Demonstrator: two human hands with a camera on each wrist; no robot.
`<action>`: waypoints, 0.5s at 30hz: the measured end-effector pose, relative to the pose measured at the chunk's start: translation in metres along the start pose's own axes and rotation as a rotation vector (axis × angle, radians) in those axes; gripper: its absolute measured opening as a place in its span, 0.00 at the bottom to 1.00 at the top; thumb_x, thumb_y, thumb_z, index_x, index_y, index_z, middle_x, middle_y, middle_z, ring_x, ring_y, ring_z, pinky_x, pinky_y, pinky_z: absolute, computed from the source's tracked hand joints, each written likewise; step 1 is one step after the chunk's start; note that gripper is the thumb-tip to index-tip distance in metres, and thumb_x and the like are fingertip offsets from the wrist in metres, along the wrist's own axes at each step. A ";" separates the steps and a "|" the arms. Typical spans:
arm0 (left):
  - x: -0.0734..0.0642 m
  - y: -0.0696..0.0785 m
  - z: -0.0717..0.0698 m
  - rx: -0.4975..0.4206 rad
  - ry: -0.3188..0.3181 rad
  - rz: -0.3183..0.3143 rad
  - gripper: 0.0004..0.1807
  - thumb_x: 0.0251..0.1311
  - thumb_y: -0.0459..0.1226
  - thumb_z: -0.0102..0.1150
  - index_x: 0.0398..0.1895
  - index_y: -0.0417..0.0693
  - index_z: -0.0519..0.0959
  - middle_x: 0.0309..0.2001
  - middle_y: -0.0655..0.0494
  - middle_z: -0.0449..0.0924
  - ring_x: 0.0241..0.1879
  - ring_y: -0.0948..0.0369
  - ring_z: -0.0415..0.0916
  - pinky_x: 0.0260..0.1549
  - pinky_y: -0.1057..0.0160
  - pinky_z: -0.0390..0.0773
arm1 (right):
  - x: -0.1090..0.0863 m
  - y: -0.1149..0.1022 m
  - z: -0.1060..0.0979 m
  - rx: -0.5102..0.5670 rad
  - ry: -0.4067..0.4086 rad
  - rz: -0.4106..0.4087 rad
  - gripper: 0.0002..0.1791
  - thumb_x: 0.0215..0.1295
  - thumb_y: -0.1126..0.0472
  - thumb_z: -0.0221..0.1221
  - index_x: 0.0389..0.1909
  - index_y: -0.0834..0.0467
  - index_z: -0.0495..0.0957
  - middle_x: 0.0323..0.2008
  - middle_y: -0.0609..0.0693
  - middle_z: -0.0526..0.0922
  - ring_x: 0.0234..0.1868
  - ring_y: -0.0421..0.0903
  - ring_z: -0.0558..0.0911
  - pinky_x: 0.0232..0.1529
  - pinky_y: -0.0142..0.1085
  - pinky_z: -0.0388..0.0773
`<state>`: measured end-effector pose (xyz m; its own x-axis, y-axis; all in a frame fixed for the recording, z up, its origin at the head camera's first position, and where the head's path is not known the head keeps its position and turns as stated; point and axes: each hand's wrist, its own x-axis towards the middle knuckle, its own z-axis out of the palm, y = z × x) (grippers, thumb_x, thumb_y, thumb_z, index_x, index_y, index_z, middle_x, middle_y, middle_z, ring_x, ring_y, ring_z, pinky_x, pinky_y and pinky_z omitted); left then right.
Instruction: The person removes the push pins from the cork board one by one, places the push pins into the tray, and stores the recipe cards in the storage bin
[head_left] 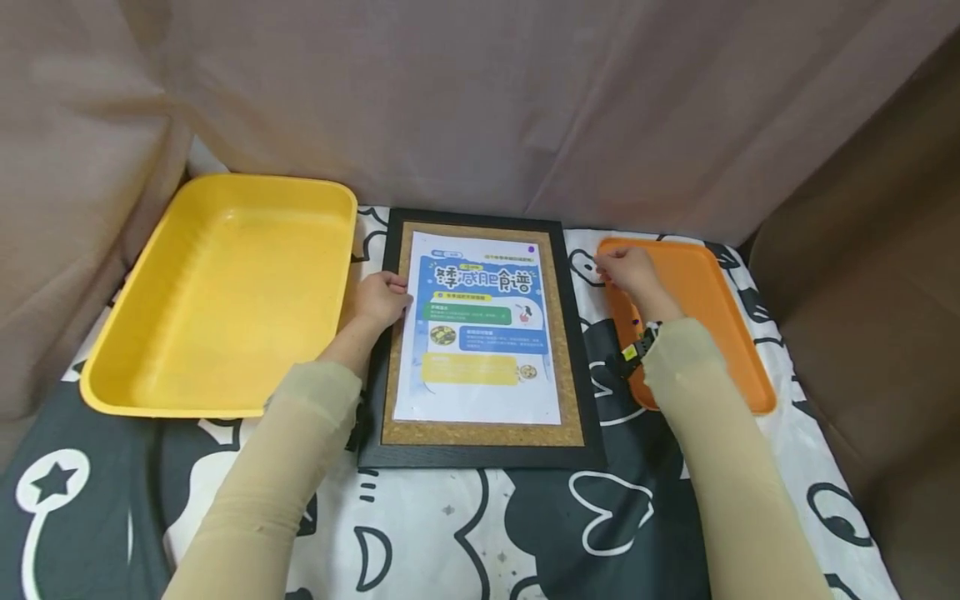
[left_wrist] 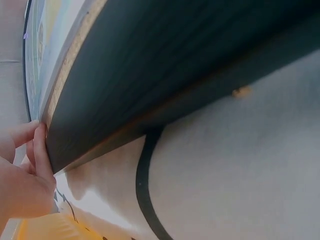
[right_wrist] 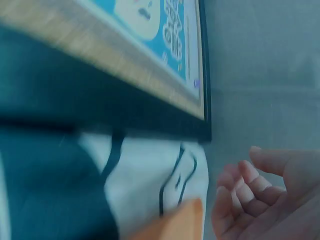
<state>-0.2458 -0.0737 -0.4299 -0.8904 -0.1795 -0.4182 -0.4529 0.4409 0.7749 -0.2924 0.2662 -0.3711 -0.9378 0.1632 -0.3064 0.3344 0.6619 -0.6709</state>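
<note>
A printed paper poster (head_left: 472,333), blue and white, lies on a cork board (head_left: 480,433) with a black frame. A purple pushpin (head_left: 531,249) sits at the poster's top right corner. My left hand (head_left: 381,300) pinches the poster's left edge, its forearm crossing the frame. In the left wrist view, thumb and fingertips (left_wrist: 40,131) meet right at the paper's edge. My right hand (head_left: 630,271) is over the upper left of the orange tray (head_left: 701,283). In the right wrist view, its fingers (right_wrist: 247,172) are loosely curled, thumb apart, with nothing showing between them.
A large yellow tray (head_left: 225,292) stands left of the board. Small dark purple spots (head_left: 635,322) show on the orange tray beside the right wrist. A patterned black and white cloth (head_left: 480,533) covers the table. Brown curtain fabric (head_left: 450,100) hangs close behind everything.
</note>
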 end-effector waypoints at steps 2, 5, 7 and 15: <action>0.000 -0.001 -0.001 0.005 0.006 0.001 0.17 0.63 0.35 0.55 0.54 0.44 0.72 0.48 0.48 0.78 0.43 0.54 0.78 0.47 0.61 0.80 | 0.009 -0.009 0.012 0.019 -0.011 -0.018 0.21 0.69 0.55 0.50 0.52 0.69 0.72 0.31 0.49 0.76 0.32 0.42 0.75 0.43 0.36 0.78; -0.001 -0.003 -0.001 0.008 0.008 0.006 0.16 0.63 0.35 0.55 0.54 0.44 0.72 0.47 0.48 0.77 0.43 0.54 0.78 0.46 0.61 0.80 | 0.023 -0.017 0.031 0.051 -0.026 -0.012 0.20 0.68 0.56 0.50 0.52 0.68 0.72 0.34 0.50 0.76 0.33 0.42 0.75 0.44 0.36 0.78; -0.001 -0.003 0.001 0.015 0.012 0.015 0.16 0.62 0.35 0.56 0.54 0.44 0.73 0.47 0.48 0.77 0.43 0.55 0.77 0.46 0.61 0.80 | 0.031 -0.022 0.042 0.045 -0.028 -0.002 0.19 0.69 0.56 0.50 0.52 0.67 0.73 0.37 0.53 0.76 0.34 0.43 0.75 0.43 0.35 0.78; 0.000 -0.001 0.002 0.021 0.039 0.026 0.16 0.62 0.35 0.56 0.52 0.44 0.73 0.46 0.49 0.77 0.43 0.55 0.76 0.45 0.62 0.79 | 0.052 -0.032 0.072 0.020 -0.052 0.005 0.19 0.67 0.58 0.52 0.52 0.66 0.72 0.34 0.52 0.74 0.29 0.40 0.73 0.27 0.25 0.74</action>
<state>-0.2454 -0.0729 -0.4320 -0.9034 -0.2014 -0.3787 -0.4284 0.4645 0.7750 -0.3454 0.2011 -0.4139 -0.9303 0.1274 -0.3441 0.3411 0.6460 -0.6829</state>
